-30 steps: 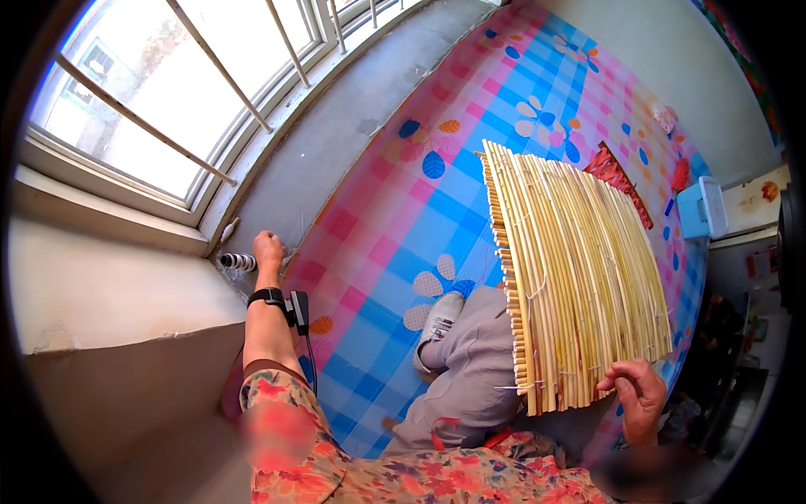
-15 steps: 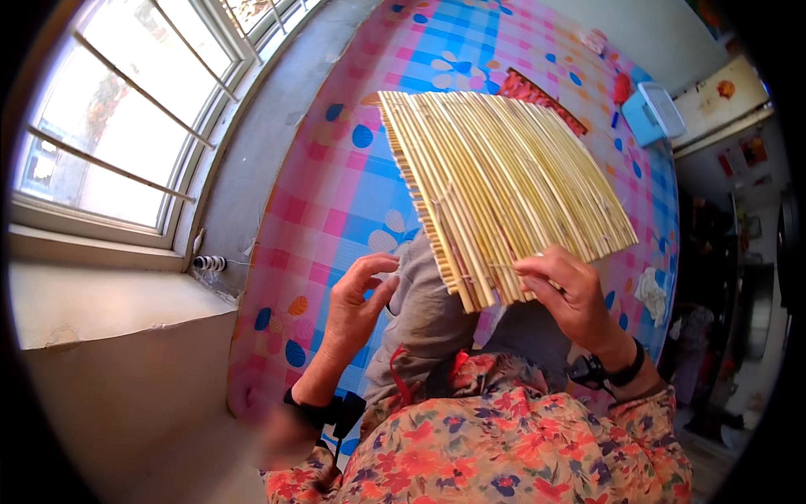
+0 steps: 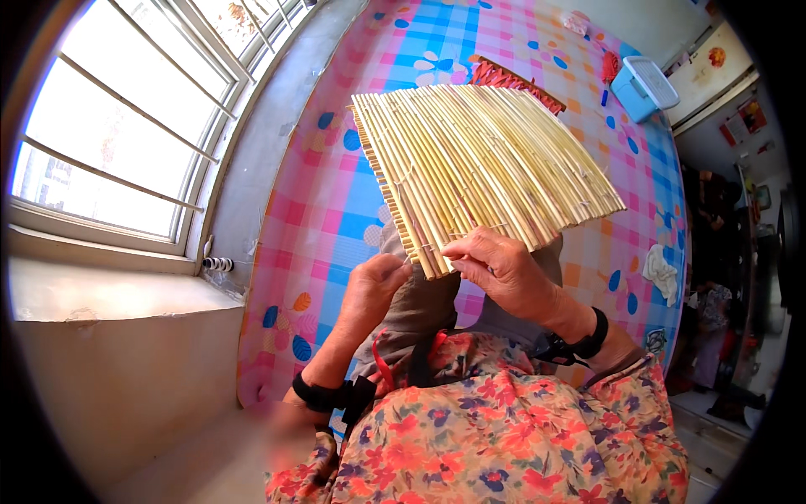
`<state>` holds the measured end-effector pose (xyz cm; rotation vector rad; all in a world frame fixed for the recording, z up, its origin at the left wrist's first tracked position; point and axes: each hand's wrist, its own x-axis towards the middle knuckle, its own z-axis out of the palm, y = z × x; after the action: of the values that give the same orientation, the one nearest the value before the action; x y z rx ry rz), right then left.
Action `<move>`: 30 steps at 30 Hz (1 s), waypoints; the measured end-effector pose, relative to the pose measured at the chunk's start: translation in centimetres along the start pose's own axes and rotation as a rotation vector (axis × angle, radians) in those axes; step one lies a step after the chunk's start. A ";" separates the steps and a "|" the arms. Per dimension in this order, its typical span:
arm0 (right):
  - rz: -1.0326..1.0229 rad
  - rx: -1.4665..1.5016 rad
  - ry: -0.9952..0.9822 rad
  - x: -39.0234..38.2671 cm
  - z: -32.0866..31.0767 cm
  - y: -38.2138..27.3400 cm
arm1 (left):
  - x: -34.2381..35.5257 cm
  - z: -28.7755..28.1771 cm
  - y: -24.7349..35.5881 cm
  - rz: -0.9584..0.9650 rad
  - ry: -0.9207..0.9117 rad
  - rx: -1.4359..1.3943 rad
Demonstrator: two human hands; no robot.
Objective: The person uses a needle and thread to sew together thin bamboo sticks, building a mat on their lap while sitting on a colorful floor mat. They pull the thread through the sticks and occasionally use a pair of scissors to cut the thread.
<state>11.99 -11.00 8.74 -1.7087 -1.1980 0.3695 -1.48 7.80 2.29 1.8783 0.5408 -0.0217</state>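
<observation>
A mat of straight, pale yellow plant stalks (image 3: pixel 478 160), bound side by side, lies tilted over my knees with its near edge toward me. At that edge my right hand (image 3: pixel 504 273) is closed, thumb and fingertips pinching the mat close to its near left corner. A thin binding line crosses the stalks there. Just left of the corner my left hand (image 3: pixel 369 290) is closed in a pinch; whatever lies between its fingertips is too small to make out. Both wrists wear black bands.
Under me spreads a pink and blue checked floral sheet (image 3: pixel 285 252). Beyond the mat lies a red woven piece with a brown edge (image 3: pixel 520 82). A blue lidded box (image 3: pixel 642 88) and white cloth (image 3: pixel 660 273) are at the right. A barred window (image 3: pixel 117 118) and sill flank the left.
My right hand has shifted left along the mat's near edge toward the corner. My left hand has moved right and closed from parted fingers into a pinch. The mat sits slightly further left in view.
</observation>
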 end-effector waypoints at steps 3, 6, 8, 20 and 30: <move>-0.034 -0.030 -0.010 0.0 0.6 -0.2 | -0.9 -0.8 1.2 -0.037 -0.099 -0.273; -0.093 -0.070 -0.032 -0.1 1.7 0.0 | -1.4 -1.1 2.3 -0.089 -0.177 -0.587; -0.129 -0.115 -0.028 0.0 2.1 -0.1 | -1.6 -0.4 3.8 -0.163 -0.205 -0.753; -0.115 -0.308 0.086 0.9 3.4 0.8 | -1.5 -0.3 3.8 -0.226 -0.217 -0.882; -0.232 -0.373 0.006 2.6 3.3 0.3 | -1.0 -0.4 4.0 -0.194 -0.244 -0.795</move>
<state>11.09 -7.02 7.57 -1.8515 -1.5128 -0.0030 -0.96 6.69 6.30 1.0281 0.4672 -0.1415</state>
